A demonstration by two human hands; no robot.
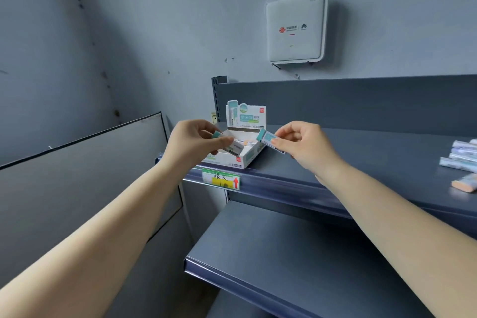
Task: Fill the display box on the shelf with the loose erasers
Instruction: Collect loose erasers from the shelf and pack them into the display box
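Two bare forearms enter from the bottom corners of the view, each long and slender and narrowing toward the wrist. No sleeve covers either one as far as the frame's edge. The left hand and the right hand are uncovered too: no gloves, and the wrists and those fingers that show carry no ring, watch or band. The nails that can be seen are short and plain. The rest of the person lies outside the view.
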